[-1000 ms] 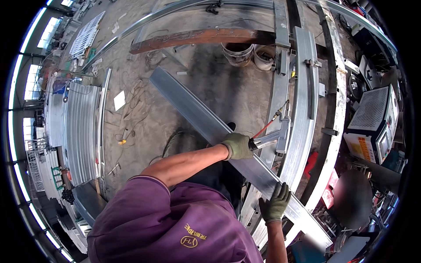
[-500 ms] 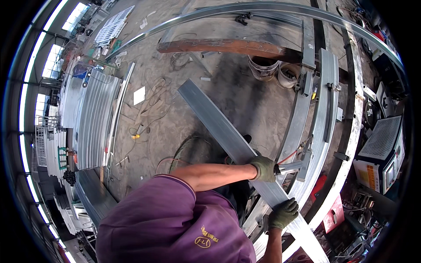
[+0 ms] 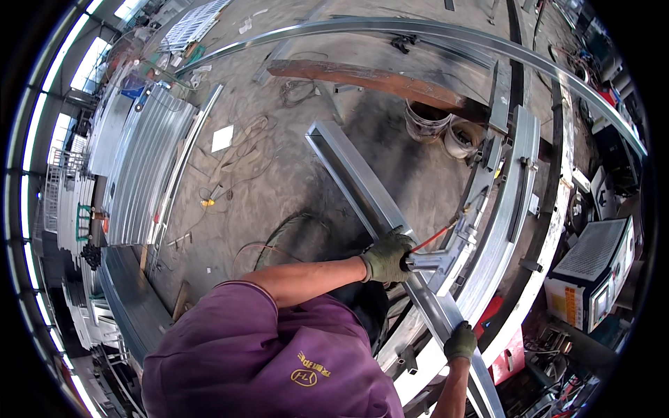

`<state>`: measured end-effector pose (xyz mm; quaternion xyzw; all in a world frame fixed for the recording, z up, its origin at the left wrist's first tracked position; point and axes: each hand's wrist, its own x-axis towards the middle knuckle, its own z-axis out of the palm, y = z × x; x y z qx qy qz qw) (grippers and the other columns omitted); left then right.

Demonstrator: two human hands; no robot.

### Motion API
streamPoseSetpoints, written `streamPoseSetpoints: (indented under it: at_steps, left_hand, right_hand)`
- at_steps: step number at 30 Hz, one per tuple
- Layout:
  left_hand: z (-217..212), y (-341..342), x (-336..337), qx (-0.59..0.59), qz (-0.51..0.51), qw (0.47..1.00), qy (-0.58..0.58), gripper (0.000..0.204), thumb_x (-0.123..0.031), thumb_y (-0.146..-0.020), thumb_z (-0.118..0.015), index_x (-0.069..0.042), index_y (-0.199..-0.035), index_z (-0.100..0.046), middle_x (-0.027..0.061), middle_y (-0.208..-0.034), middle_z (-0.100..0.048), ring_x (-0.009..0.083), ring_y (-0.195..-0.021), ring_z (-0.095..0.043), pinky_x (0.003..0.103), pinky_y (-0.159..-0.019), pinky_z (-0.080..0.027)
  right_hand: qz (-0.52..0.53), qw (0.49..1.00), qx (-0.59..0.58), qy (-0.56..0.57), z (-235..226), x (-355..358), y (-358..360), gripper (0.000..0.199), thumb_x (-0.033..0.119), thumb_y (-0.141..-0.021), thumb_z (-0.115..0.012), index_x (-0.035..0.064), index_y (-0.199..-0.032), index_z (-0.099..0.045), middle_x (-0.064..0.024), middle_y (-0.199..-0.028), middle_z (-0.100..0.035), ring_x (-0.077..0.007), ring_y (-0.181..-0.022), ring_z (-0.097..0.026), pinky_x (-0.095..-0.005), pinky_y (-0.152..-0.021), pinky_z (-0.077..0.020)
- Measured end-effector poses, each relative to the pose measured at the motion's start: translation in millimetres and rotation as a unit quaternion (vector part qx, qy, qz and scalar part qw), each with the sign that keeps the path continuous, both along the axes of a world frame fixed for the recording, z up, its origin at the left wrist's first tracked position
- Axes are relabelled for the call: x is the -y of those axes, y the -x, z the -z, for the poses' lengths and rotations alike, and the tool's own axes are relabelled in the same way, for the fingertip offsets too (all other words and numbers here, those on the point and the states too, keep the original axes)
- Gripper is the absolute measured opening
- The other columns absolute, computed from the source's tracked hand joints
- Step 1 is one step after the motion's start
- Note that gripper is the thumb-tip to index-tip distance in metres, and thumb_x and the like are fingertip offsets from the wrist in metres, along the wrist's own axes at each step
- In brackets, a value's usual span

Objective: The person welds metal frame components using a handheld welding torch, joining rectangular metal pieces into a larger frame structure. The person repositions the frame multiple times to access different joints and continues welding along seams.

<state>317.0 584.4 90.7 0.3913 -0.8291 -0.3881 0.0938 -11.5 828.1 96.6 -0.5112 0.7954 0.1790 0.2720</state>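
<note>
My left hand (image 3: 387,256) has its gloved fingers clamped on the long galvanised steel channel (image 3: 362,188) near mid-length; my right hand (image 3: 460,341) grips its near end. The channel slants across the curved steel frame (image 3: 519,188), far end over the floor. Judged heavy, rigid, slick, sharp-edged: hold the flanges, hands spread.

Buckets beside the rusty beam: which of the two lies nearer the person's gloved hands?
The right bucket, the paler one beside the curved steel frame. The left bucket stands farther up, against the rusty beam, farther from the left hand.
</note>
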Motion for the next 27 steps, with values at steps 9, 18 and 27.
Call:
streamPoseSetpoints:
  at_steps: [9,18,27]
  left_hand:
    - [-8.2,32.4,21.3,-0.011,-0.008,0.998,-0.056,0.028,-0.033,-0.074,-0.078,-0.006,-0.080,-0.073,0.0210,-0.088,-0.069,0.0417,-0.095,-0.070,0.057,-0.131,-0.037]
    - [16.1,26.8,26.4,-0.130,0.009,0.988,-0.083,0.027,-0.031,-0.070,-0.079,-0.006,-0.074,-0.068,0.0185,-0.079,-0.065,0.0412,-0.086,-0.067,0.055,-0.111,-0.048]
    - [-56.3,-53.5,89.8,-0.127,-0.035,0.961,-0.242,0.036,-0.035,-0.082,-0.081,0.000,-0.092,-0.075,0.0228,-0.097,-0.074,0.0436,-0.100,-0.074,0.053,-0.091,-0.059]
  right_hand:
    - [0.017,0.997,-0.017,-0.078,23.3,-3.0,28.7,0.026,0.011,-0.089,-0.067,0.0101,-0.109,-0.084,-0.0263,-0.113,-0.080,-0.0461,-0.114,-0.076,-0.0535,-0.101,-0.0609]
    - [0.313,0.867,0.296,0.252,-11.7,38.8,-68.8,0.066,0.010,-0.101,-0.073,-0.0069,-0.161,-0.051,-0.0232,-0.153,-0.066,-0.0347,-0.138,-0.066,-0.0447,-0.118,-0.0510]
    - [0.299,0.750,0.389,0.444,-95.4,246.6,-245.8,0.064,0.028,-0.110,-0.075,-0.0028,-0.160,-0.049,-0.0142,-0.143,-0.061,-0.0247,-0.126,-0.063,-0.0419,-0.107,-0.0543]
